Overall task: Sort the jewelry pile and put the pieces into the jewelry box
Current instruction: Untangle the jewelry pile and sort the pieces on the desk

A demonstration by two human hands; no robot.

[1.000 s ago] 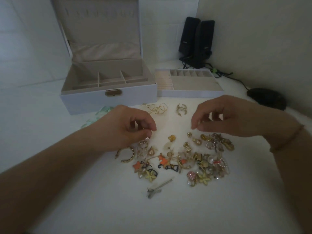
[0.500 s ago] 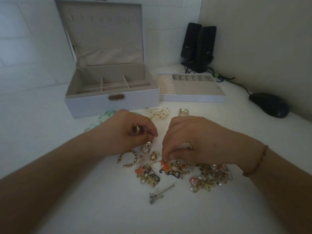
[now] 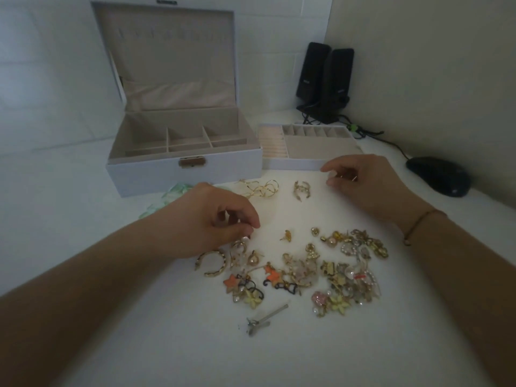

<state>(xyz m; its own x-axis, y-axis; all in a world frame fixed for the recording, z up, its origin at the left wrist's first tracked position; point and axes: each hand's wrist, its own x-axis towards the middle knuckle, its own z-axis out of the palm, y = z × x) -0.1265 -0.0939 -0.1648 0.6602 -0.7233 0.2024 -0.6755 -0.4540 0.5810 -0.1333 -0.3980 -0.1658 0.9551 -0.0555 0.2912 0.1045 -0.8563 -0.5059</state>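
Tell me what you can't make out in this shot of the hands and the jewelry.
Head view only:
- What the right hand pinches: a small gold glint, mostly hidden by its fingers.
- What the left hand holds, if anything: its curled fingers cover it.
- Single pieces in the jewelry pile: tangled, dim and blurred.
- The jewelry box front compartments: hidden behind its front wall.
- The green item: partly behind the left hand.

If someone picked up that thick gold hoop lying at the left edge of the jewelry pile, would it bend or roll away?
The gold hoop looks thick and ridged, so it probably stays stiff rather than flopping. It lies flat on the table and has an open gap, so rolling seems unlikely. Its shiny surface may be a little slippery to pinch.
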